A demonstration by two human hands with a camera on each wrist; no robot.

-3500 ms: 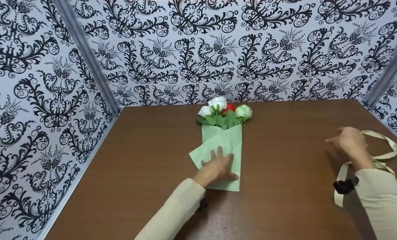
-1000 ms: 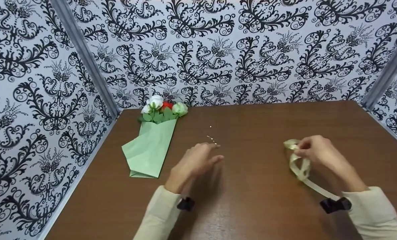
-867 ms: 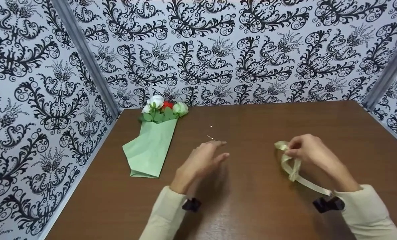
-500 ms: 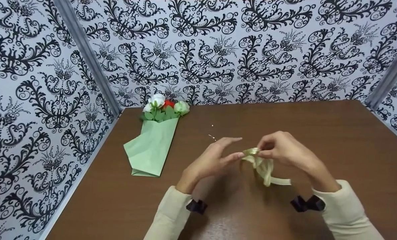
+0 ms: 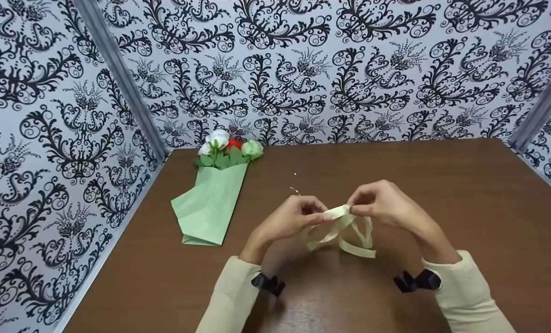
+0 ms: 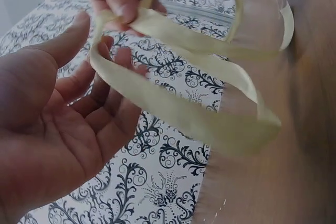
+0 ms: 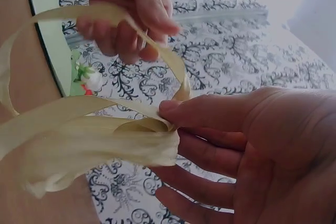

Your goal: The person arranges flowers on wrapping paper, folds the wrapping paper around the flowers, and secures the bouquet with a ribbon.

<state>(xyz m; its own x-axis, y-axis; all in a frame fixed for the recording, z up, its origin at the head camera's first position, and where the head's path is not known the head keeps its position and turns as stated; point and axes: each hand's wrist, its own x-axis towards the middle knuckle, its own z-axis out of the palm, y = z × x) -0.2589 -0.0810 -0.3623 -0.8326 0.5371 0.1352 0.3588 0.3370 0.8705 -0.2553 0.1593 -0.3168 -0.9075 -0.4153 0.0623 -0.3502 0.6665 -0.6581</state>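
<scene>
The ribbon [image 5: 337,212] is pinched by the right hand [image 5: 388,206]; its upper span is led leftward to the left hand [image 5: 287,219], whose hold cannot be told; the rest is hung below.

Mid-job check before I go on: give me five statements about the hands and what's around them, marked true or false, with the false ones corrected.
1. The right hand pinches a pale yellow fabric ribbon. True.
2. A bouquet wrapped in light green paper lies left of the left hand. True.
3. The ribbon is tied around the bouquet. False: it is at the hands, apart from the bouquet.
4. Every visible bloom is white. False: a red bloom and a pale green bloom show too.
5. The bouquet lies on a brown tabletop. True.
</scene>
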